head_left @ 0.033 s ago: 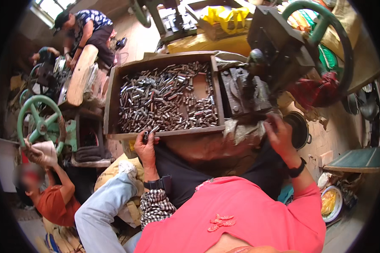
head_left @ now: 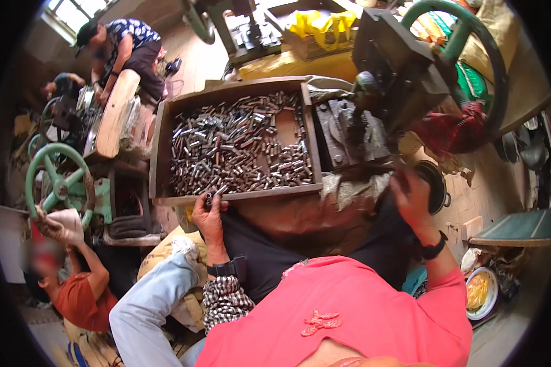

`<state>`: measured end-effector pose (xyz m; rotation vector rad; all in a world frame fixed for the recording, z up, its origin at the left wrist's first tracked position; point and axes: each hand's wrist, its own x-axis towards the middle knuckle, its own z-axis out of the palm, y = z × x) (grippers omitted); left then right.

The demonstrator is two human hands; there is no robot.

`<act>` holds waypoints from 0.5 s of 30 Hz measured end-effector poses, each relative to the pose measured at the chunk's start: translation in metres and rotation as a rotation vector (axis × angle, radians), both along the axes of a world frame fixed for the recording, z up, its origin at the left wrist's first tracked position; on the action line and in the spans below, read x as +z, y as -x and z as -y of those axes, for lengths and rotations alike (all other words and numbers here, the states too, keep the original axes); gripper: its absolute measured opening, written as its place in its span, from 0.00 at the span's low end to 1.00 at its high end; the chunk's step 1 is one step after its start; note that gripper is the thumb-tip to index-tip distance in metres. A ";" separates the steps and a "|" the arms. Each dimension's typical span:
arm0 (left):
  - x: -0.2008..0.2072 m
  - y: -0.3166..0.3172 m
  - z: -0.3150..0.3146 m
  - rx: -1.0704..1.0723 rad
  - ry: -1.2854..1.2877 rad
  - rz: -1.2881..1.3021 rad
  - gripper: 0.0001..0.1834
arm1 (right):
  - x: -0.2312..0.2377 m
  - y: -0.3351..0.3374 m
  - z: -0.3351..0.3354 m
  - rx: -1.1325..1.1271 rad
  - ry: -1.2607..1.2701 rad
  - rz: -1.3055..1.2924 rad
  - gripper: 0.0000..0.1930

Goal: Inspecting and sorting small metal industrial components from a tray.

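Note:
A wooden tray [head_left: 237,197] full of small metal cylinders [head_left: 220,147] sits in front of me. At its near edge my left hand [head_left: 210,214] is closed, with a few small metal cylinders [head_left: 216,193] between thumb and fingers. To the right of the tray stands a hand press [head_left: 389,73], dark and oily, with a metal base [head_left: 349,131]. My right hand [head_left: 409,194] is just in front of that base, over a crumpled grey cloth [head_left: 352,188] and my dark trousers. Motion smears its fingers, so whether anything is in them does not show.
The press's large green handwheel [head_left: 499,73] overhangs the right side. A black bucket [head_left: 434,183] stands beside my right hand. On the left, a person in an orange shirt [head_left: 87,301] grips another green handwheel [head_left: 58,186]. Another person [head_left: 128,46] bends over work at the far left.
My right hand has shifted slightly right and its fingers are more blurred. The left hand keeps its hold on the cylinders. The whole view has moved a little.

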<state>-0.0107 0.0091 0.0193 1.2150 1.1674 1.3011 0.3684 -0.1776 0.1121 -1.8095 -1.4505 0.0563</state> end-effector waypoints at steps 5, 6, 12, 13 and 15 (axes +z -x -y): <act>-0.001 0.000 -0.002 -0.013 -0.036 -0.026 0.09 | 0.022 -0.040 0.066 -0.322 -0.171 -0.412 0.12; 0.001 0.000 -0.003 -0.016 -0.007 -0.013 0.08 | 0.025 -0.046 0.073 -0.398 -0.300 -0.412 0.13; 0.039 -0.016 -0.006 -0.092 0.162 0.135 0.08 | 0.052 -0.102 0.069 -0.431 -0.388 -0.182 0.18; 0.049 -0.025 -0.007 -0.082 0.140 0.116 0.08 | 0.054 -0.111 0.061 -0.403 -0.418 -0.190 0.18; 0.067 -0.045 -0.011 -0.203 0.196 0.191 0.08 | 0.053 -0.128 0.045 -0.377 -0.396 -0.239 0.21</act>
